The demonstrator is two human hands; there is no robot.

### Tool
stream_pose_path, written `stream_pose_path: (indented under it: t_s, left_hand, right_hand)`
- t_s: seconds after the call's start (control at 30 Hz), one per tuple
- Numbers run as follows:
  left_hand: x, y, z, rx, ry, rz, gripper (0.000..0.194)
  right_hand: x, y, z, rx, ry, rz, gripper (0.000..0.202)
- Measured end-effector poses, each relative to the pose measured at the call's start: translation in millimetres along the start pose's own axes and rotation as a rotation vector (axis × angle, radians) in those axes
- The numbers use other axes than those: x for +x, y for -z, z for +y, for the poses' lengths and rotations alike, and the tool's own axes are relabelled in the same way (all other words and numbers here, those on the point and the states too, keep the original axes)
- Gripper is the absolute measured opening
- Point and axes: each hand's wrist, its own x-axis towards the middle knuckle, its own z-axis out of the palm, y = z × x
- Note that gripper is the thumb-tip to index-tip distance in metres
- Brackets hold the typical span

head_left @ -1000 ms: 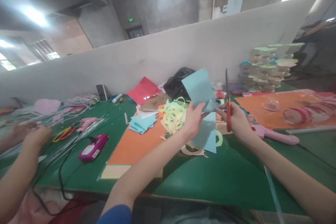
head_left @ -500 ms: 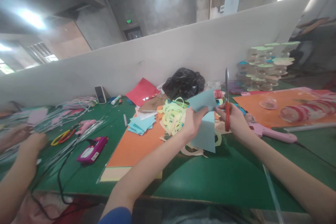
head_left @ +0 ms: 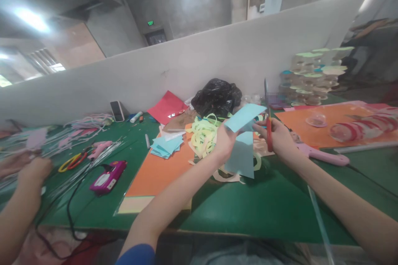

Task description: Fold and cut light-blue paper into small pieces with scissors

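My left hand [head_left: 226, 141] is closed on a folded piece of light blue paper [head_left: 245, 117], raised above the table. My right hand [head_left: 275, 134] holds red-handled scissors [head_left: 269, 132], blades pointing up, and its fingertips reach the right part of the paper. A larger blue sheet [head_left: 241, 157] hangs or lies just below the hands; which of the two is unclear. Behind my left hand lies a heap of pale green paper strips [head_left: 202, 134]. Small blue paper pieces [head_left: 167, 145] rest on an orange sheet [head_left: 158, 174] to the left.
A black plastic bag [head_left: 216, 97] sits by the partition. At right are a pink glue gun [head_left: 329, 157] and a red-striped roll [head_left: 363, 127]. At left are a purple box [head_left: 108, 177], yellow-and-orange-handled scissors [head_left: 73, 162], a phone [head_left: 117, 111] and another person's hands [head_left: 34, 169].
The folded blue paper has turned, so its upper face now shows and its edge points right. The scissors have tilted slightly. The whole view has shifted a little.
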Motion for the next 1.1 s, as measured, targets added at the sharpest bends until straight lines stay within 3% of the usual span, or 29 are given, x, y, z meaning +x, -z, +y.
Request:
stream_pose_path:
  t_s: [0.27,0.67,1.1]
  left_hand:
    - [-0.1,0.4,8.6,0.077,0.097,0.031,0.017]
    - [6.9,4.3,2.7,0.038,0.131,0.107,0.027]
    - [3.8,2.3,-0.5,0.162,0.099,0.056,0.033]
  right_hand:
    - [-1.1,1.2,3.5,-0.022,-0.034,-0.041,0.054]
    - [-11.5,-8.8,2.4,-0.084,-0.039,-0.122,0.049]
    - [-18.3,-13.1,-9.6,-0.016,-0.142,-0.151,0.049]
